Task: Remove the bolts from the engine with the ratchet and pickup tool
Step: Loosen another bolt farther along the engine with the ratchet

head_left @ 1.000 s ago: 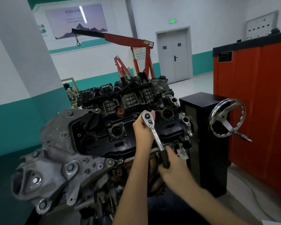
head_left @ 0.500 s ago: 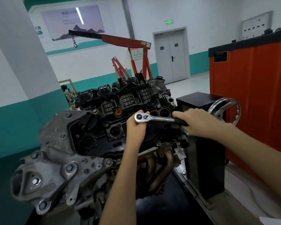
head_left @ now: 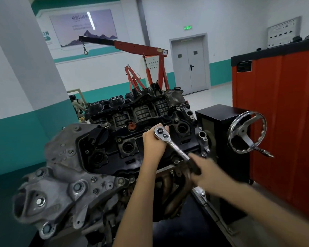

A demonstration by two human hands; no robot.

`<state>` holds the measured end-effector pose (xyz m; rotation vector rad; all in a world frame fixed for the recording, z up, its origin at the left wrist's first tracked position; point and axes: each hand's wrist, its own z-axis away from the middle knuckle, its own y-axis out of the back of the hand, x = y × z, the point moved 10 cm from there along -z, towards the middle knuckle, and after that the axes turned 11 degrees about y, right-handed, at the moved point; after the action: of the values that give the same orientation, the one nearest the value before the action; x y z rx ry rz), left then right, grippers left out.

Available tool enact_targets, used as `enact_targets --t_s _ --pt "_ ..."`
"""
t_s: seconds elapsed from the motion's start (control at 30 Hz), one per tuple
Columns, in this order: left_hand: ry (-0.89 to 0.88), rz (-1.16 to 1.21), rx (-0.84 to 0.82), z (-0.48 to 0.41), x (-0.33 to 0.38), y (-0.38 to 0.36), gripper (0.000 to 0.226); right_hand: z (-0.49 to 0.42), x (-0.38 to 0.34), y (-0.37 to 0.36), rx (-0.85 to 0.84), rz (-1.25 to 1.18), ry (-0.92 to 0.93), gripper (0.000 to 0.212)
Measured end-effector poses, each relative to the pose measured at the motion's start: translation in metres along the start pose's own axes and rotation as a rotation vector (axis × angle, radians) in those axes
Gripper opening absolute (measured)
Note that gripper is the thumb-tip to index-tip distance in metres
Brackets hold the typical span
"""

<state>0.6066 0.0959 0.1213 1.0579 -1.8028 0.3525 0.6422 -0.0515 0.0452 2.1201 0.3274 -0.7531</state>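
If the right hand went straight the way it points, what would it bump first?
The right hand, gripping the ratchet, would probably hit the black engine cover first, then the left hand; depth is unclear.

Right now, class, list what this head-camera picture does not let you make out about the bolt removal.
Bolt and socket: head view, hidden under the ratchet head and left hand.
Right hand: head view, motion-blurred, finger detail lost.
Engine bottom: head view, cut off by the lower edge.

The chrome ratchet (head_left: pixel 177 148) has its head at frame centre over the black-topped, grey-cased engine (head_left: pixel 64 175), its black-gripped handle slanting down toward the lower right.
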Motion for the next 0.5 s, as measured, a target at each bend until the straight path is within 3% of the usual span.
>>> enact_targets --t_s 0.1,0.17,0.2,0.27,0.4,0.5 --pt "-0.016 -0.013 -0.049 -0.001 0.004 -0.004 0.056 -0.033 0.005 0.059 -0.156 0.464 0.114 0.030" --pt "0.016 0.038 -0.052 -0.001 0.000 -0.003 0.060 -0.051 -0.002 0.076 -0.155 0.729 0.180 0.026" --pt "0.026 0.070 -0.037 0.001 -0.002 -0.001 0.062 -0.052 -0.004 0.076 -0.128 0.752 0.182 0.025" --pt "0.019 0.118 0.001 0.005 -0.001 0.000 0.060 -0.037 0.005 0.060 -0.054 0.626 0.105 0.027" --pt "0.025 0.161 0.082 0.009 -0.002 -0.001 0.051 0.013 0.003 -0.015 0.196 -0.023 -0.079 0.032" --pt "0.082 0.202 0.126 0.004 -0.008 0.001 0.040 0.012 -0.018 -0.065 0.326 -0.285 -0.149 0.032"
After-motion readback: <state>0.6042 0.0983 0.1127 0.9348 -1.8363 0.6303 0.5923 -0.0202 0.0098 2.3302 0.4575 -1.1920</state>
